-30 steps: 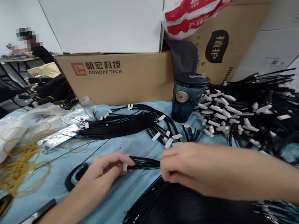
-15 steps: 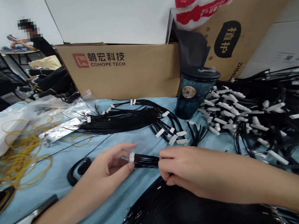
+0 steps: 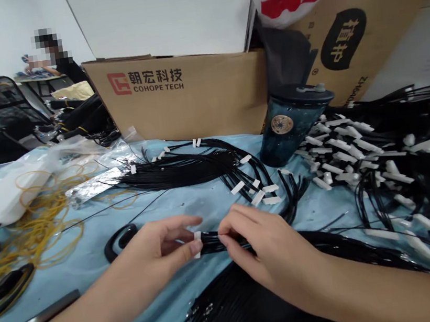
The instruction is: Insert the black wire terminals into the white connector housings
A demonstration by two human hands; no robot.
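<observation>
A white connector [image 3: 197,236] with several thin black wires [image 3: 211,242] running out of it lies between my two hands. My left hand [image 3: 170,243] holds the connector between thumb and fingers; its index finger stretches out above. Close beside it, my right hand [image 3: 248,236] pinches the wires with thumb and index finger, a short way from the connector. Below the hands spreads a large bundle of black wires [image 3: 234,306], partly hidden by my right forearm. Further back lies a coil of black cables [image 3: 184,170] with white connectors on its ends.
Yellow rubber bands [image 3: 45,225] lie at left, near clear plastic bags [image 3: 90,151]. A blue tumbler [image 3: 293,124] stands before cardboard boxes [image 3: 199,99]. Many white-ended cables [image 3: 348,148] heap up at right on the blue cloth [image 3: 138,303]. Another person [image 3: 68,67] sits far left.
My right hand has shifted left along the wires toward the connector, and its curled fingers now form a thumb-and-index pinch. The left hand keeps its hold. The view has turned slightly left.
</observation>
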